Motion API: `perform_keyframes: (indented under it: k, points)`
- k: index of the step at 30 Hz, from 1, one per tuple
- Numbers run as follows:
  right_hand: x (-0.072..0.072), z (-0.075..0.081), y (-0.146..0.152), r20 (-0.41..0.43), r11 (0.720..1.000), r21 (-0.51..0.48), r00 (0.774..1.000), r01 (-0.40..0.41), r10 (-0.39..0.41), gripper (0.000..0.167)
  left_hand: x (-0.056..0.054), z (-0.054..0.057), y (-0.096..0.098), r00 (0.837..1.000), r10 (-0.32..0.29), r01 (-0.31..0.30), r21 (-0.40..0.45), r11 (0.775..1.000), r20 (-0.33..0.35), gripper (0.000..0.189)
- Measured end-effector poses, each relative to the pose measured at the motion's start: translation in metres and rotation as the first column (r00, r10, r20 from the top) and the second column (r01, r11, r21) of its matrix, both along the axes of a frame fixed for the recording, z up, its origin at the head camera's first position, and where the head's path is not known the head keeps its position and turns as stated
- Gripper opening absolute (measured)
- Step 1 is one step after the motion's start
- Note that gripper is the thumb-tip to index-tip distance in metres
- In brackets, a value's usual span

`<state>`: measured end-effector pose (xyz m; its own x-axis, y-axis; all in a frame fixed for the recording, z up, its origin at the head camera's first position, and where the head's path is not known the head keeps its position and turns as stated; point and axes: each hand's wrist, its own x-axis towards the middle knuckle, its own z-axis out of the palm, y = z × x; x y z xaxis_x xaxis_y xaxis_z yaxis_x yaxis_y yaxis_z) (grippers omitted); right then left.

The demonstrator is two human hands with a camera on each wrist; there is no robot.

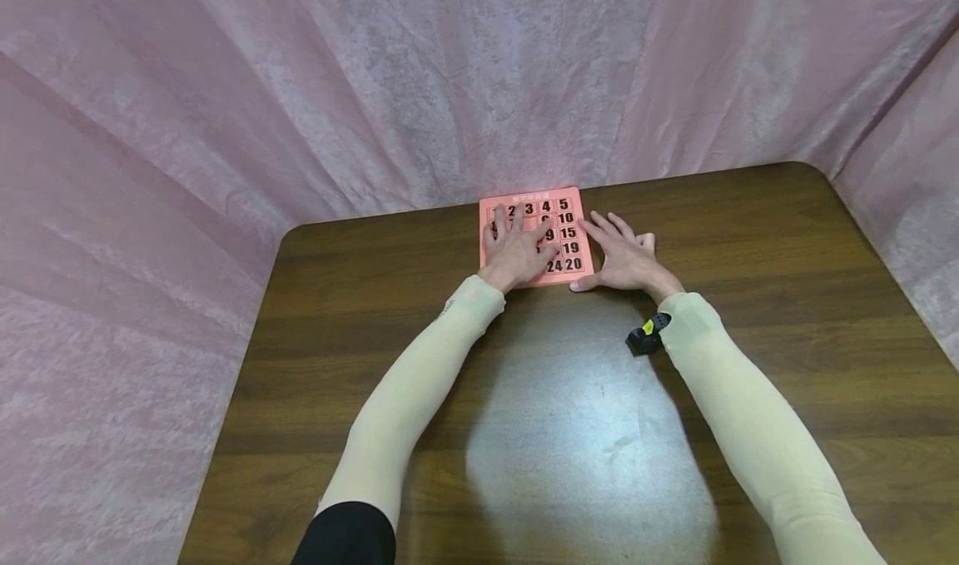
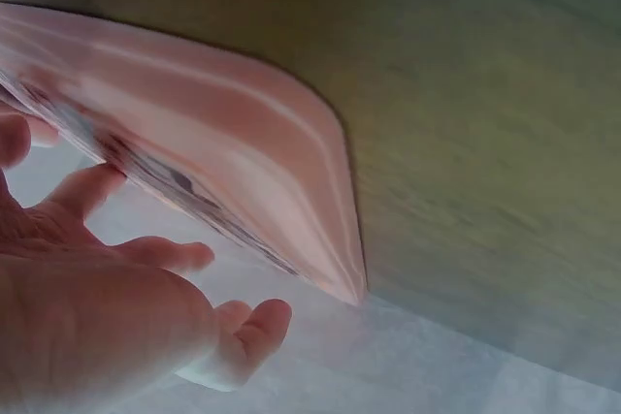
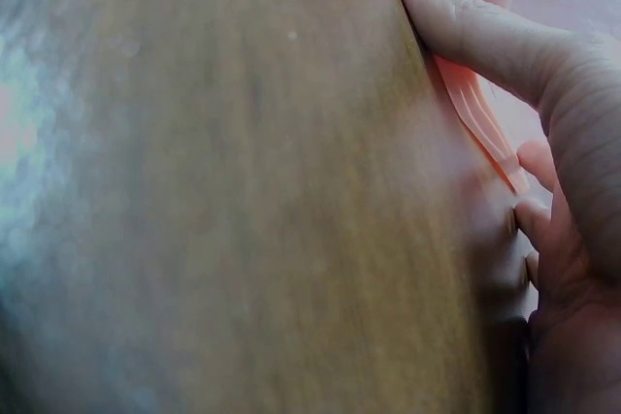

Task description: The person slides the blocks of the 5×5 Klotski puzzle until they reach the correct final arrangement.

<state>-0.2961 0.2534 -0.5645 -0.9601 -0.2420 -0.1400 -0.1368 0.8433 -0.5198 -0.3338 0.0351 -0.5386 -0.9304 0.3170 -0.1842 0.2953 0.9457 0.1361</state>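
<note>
A pink sliding number puzzle (image 1: 587, 272) lies flat at the table's far edge, with black numbers on its tiles. My left hand (image 1: 517, 253) is spread over its left and middle part and hides several tiles. In the left wrist view, the left fingers (image 2: 87, 189) reach over the puzzle's face; which tile they touch cannot be told. At the puzzle's right side is my right hand (image 1: 625, 261), its fingers extended along the edge. The right thumb (image 3: 466, 31) touches the frame near the closest right corner.
The brown wooden table (image 1: 360, 299) has rounded far corners. Pink velvety curtains (image 1: 449, 74) hang behind it and at both sides. A small black device (image 1: 646, 336) with a yellow mark sits at the right wrist. Pale sleeves cover both forearms.
</note>
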Motion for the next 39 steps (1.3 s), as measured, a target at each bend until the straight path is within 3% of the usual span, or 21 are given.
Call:
perform_keyframes:
  k: [21, 25, 31, 39]
  points:
    - [0.000, 0.002, -0.001, 0.007, 1.000, 0.003, 1.000, 0.000, 0.000, 0.127, -0.003, -0.003, -0.029, 0.999, 0.033, -0.031, 0.060, 0.998, -0.032, 0.061]
    - [0.001, 0.001, -0.002, 0.007, 1.000, 0.005, 1.000, 0.001, -0.001, 0.126, 0.004, -0.002, -0.023, 0.999, 0.021, -0.019, 0.041, 0.999, -0.049, 0.065]
    - [0.001, 0.001, -0.003, 0.005, 1.000, 0.009, 1.000, -0.002, 0.002, 0.128, 0.019, -0.002, -0.013, 0.995, -0.057, 0.057, -0.003, 0.998, -0.076, 0.063]
    - [0.003, 0.002, -0.001, 0.004, 1.000, -0.003, 1.000, 0.000, 0.000, 0.126, 0.023, -0.004, -0.008, 0.994, -0.078, 0.077, -0.023, 0.997, -0.070, 0.061]
